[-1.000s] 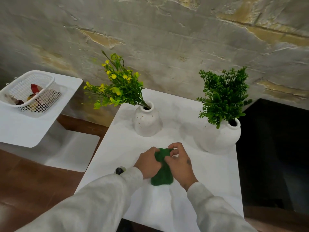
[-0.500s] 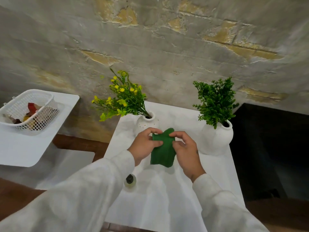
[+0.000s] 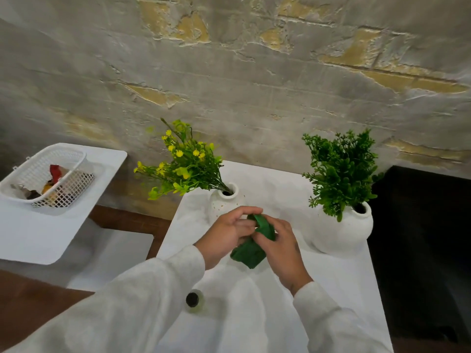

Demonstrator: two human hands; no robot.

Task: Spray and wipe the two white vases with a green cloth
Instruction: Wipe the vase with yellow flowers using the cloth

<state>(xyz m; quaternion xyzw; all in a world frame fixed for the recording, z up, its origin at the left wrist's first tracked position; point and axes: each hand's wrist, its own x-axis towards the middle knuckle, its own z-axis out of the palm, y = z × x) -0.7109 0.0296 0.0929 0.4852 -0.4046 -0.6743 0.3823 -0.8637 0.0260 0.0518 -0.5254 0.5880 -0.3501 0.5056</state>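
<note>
Both of my hands hold a bunched green cloth (image 3: 251, 247) above the middle of the white table (image 3: 339, 296). My left hand (image 3: 226, 231) pinches its upper end and my right hand (image 3: 280, 247) grips its right side. A small white speckled vase (image 3: 220, 206) with yellow flowers stands just behind my left hand. A rounder white vase (image 3: 342, 231) with a green plant stands at the right, apart from my hands. A small spray bottle (image 3: 193, 300) with a dark cap stands near the table's front left, partly hidden by my left sleeve.
A white mesh basket (image 3: 51, 182) with odds and ends sits on a lower white table (image 3: 38, 233) at the left. A rough plastered wall runs right behind the vases. Brown floor shows between the tables, and a dark area lies beyond the right edge.
The cloth was lifted off the table, held flat between both hands, and is now bunched up. The view has tilted upward, showing more wall.
</note>
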